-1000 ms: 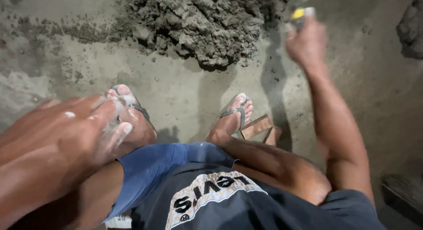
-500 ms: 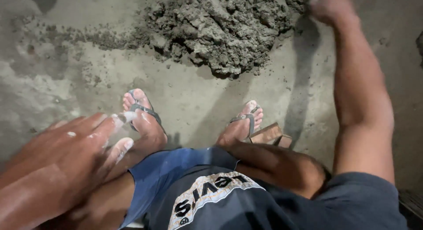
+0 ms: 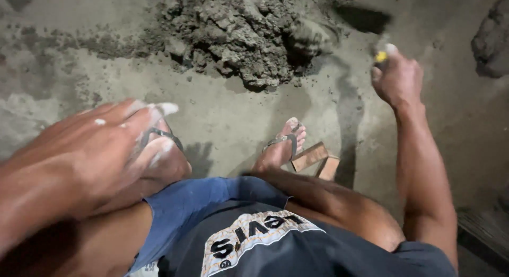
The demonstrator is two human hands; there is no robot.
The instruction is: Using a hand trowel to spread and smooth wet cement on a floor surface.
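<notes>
My right hand (image 3: 396, 78) is gripping a trowel handle (image 3: 380, 57), its dark blade (image 3: 363, 18) reaching toward the grey mortar pile (image 3: 241, 36) on the concrete floor (image 3: 233, 115). My left hand (image 3: 101, 150) is hovering open, fingers spread, above my left knee.

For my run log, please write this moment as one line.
right hand: grips trowel handle, blade in mortar pile | left hand: empty, over left knee | floor: concrete

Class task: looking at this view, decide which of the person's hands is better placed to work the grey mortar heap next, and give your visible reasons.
Probably the right hand: it grips a trowel whose blade reaches the mortar heap. The left hand is empty, open near the knee.
</notes>
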